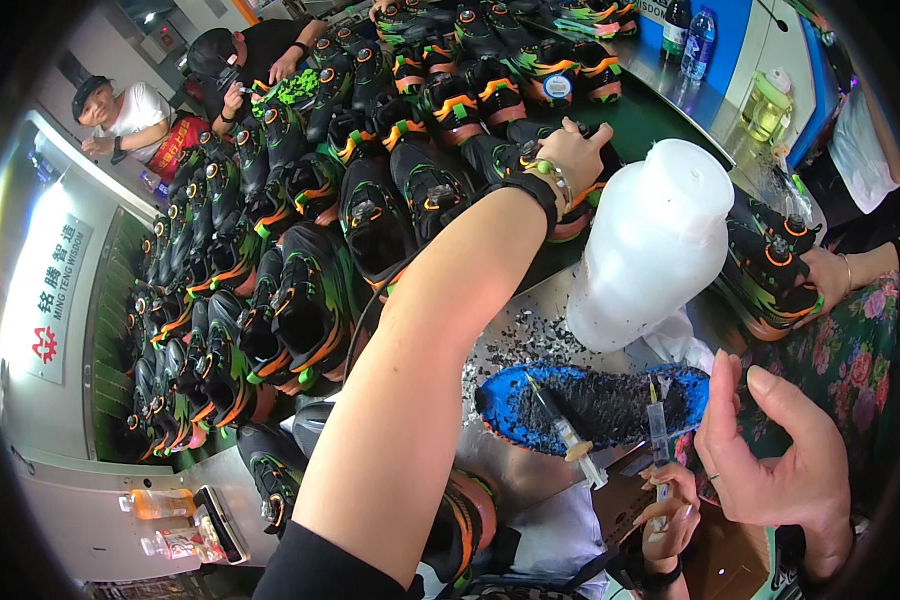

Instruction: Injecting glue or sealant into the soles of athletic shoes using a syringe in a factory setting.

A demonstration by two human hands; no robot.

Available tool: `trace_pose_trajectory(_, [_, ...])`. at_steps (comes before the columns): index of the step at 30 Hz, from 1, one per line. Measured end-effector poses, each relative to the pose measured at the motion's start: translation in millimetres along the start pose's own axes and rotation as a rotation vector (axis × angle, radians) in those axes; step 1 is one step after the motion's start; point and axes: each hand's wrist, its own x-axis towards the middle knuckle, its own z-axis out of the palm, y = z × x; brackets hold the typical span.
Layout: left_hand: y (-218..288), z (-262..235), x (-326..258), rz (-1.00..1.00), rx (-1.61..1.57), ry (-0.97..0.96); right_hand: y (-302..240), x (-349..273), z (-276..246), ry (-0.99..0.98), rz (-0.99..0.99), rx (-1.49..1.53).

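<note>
My left hand (570,158) reaches far across the table, fingers apart, over the heel end of a black shoe (515,152) with orange trim; whether it touches the shoe I cannot tell. My right hand (778,450) is open and empty, thumb spread, beside the end of a blue insole-shaped pad (515,405) covered with black flakes. A syringe (568,438) with a needle lies across that pad. Another person's hand (668,508), lower in view, holds a second syringe (658,432) upright, its tip over the pad. A big white plastic bottle (660,240) stands tilted in view between my hands.
Rows of black shoes (370,215) with orange and green trim fill the table. At right a co-worker's hand (830,280) holds a shoe (767,258). Two people stand at the far left. Black flakes (530,335) litter the metal surface. Drink bottles (700,45) stand at the far right.
</note>
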Motion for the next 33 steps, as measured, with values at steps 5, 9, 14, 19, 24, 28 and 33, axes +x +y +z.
trace_pose_trajectory(5, [-72,32,-9,0.004,0.035,0.136,7,9,4,0.1,0.074,-0.13])
trace_pose_trajectory(9, [-11,10,-12,-0.051,0.537,-0.036,-12,11,21,0.068,0.058,-0.068])
trace_pose_trajectory(14, [0,-18,-7,-0.134,0.052,0.107,-9,-3,6,0.033,0.057,-0.06])
trace_pose_trajectory(19, [-41,-4,-16,-0.122,0.302,0.127,-8,8,16,0.185,0.127,0.005])
trace_pose_trajectory(24, [-24,-9,-8,0.097,0.238,0.125,-2,-1,4,0.099,0.028,0.046])
trace_pose_trajectory(28, [-47,-20,-34,0.006,0.374,-0.034,-8,11,13,0.167,0.078,0.024])
trace_pose_trajectory(33, [-32,-13,-13,0.151,0.503,-0.055,-9,-1,6,0.064,0.076,0.023])
